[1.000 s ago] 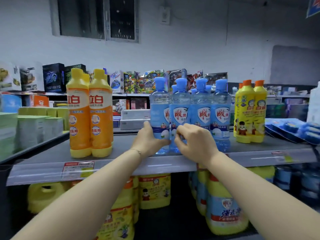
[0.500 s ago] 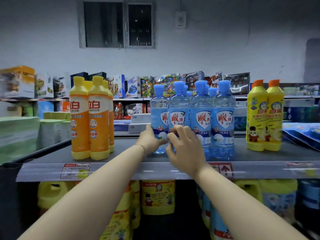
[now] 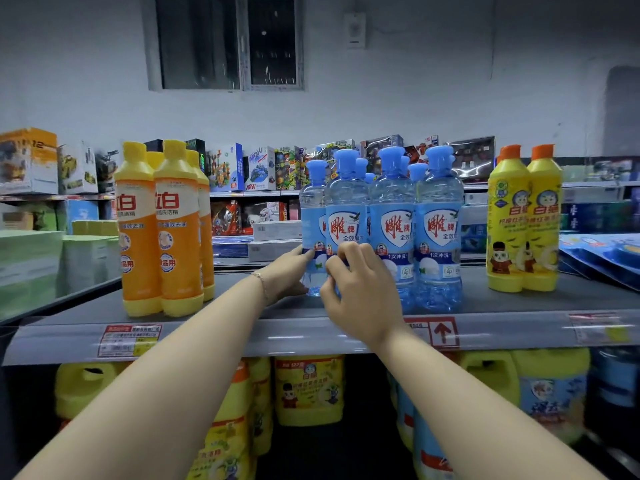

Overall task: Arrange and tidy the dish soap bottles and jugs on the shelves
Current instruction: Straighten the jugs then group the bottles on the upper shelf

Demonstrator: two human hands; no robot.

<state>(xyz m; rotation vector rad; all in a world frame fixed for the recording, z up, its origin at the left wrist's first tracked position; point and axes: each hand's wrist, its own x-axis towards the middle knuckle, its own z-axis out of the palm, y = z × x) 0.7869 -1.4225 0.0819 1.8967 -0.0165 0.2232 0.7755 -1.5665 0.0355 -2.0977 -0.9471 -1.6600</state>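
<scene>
Blue bottles (image 3: 391, 230) stand on the shelf (image 3: 277, 336), but the leftmost bottle (image 3: 313, 230) sits slightly back, so the row appears unfinished. Orange bottles (image 3: 162, 230) left of them, yellow bottles (image 3: 523, 220) right and jugs (image 3: 308, 389) below look orderly. The left hand (image 3: 289, 271) grips the leftmost bottle. The right hand (image 3: 360, 289), fingers curled, grips the second bottle (image 3: 346, 216).

A pale painted wall (image 3: 415, 109) closes the back; a two-paned window (image 3: 228, 43) (dark behind the glass) sits high in it; a small white box (image 3: 355, 29) hangs beside; toy boxes (image 3: 259, 168) line far shelving (image 3: 242, 194); light is dim, bluish.
</scene>
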